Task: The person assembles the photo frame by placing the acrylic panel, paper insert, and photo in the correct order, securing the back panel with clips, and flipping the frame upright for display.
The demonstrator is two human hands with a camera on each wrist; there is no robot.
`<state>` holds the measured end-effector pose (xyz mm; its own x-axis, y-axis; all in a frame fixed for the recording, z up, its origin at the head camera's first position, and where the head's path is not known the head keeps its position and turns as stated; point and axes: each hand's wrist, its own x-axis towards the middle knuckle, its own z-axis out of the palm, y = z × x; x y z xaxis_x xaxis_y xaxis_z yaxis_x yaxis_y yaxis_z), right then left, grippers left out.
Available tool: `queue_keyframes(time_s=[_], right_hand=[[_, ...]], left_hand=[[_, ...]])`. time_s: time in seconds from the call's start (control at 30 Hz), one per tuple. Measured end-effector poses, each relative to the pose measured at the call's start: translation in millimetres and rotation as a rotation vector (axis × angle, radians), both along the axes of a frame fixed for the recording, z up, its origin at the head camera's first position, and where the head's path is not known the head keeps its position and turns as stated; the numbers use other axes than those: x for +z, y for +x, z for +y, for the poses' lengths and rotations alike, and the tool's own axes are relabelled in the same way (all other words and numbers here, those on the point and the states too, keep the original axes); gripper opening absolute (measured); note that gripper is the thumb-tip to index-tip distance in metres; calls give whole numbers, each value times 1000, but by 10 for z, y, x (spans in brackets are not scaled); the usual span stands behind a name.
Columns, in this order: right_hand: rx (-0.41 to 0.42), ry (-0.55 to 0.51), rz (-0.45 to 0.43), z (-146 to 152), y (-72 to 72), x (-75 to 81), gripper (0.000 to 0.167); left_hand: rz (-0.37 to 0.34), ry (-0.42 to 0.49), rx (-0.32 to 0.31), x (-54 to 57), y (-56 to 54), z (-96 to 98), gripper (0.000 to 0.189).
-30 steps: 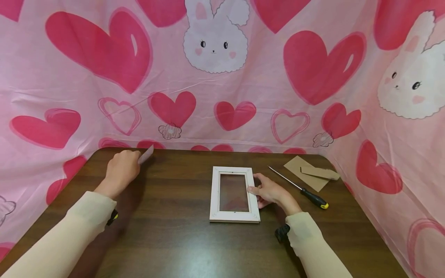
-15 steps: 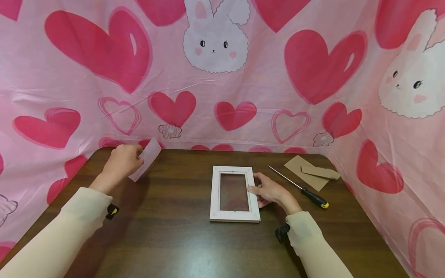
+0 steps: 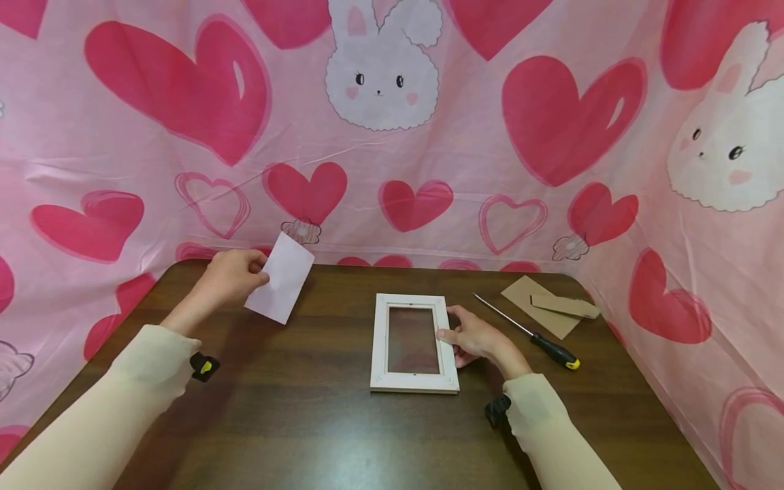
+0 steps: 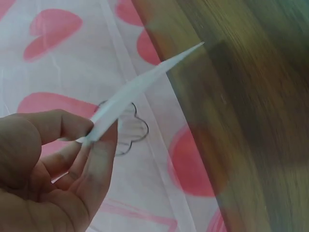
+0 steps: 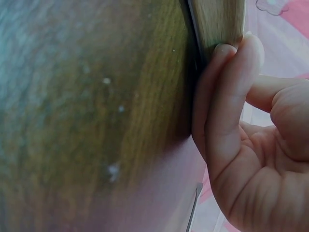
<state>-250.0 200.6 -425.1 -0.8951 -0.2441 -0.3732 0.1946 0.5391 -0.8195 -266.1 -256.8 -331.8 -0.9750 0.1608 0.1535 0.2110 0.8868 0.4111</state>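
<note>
Between thumb and fingers, my left hand [image 3: 233, 275] pinches a white sheet of paper [image 3: 283, 280] by its left edge, tilted above the far left of the table. Seen nearly edge-on in the left wrist view, the sheet [image 4: 128, 99] juts out from the fingertips. A white picture frame [image 3: 380, 344] lies flat near the middle of the table, with a clear pane in its opening. My right hand [image 3: 478, 335] grips the frame's right side, thumb on top. The right wrist view shows fingers [image 5: 227, 101] against the frame's bare wooden edge [image 5: 219, 24].
Right of the frame lies a screwdriver [image 3: 551, 348] with a black and yellow handle. Behind it are a brown cardboard piece [image 3: 520, 292] and a narrower strip [image 3: 560, 304] on top. A pink heart-patterned cloth [image 3: 465, 136] hangs along the table's back and sides.
The left hand has moved slightly right and turned the sheet from nearly edge-on to showing its broad face. My right hand and the picture frame have stayed in place.
</note>
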Motion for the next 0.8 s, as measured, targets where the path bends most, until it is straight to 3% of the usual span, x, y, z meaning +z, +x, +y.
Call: queue_keyframes(time_s=[0.47,0.8], right_hand=[[-5,10,7,-4,15,3,68],[-10,27,5,-5,-4,-9,68]], left_hand=[[-242,375,-48,-95,92,483,37],[-415,625,-114,-356,136,885,34]])
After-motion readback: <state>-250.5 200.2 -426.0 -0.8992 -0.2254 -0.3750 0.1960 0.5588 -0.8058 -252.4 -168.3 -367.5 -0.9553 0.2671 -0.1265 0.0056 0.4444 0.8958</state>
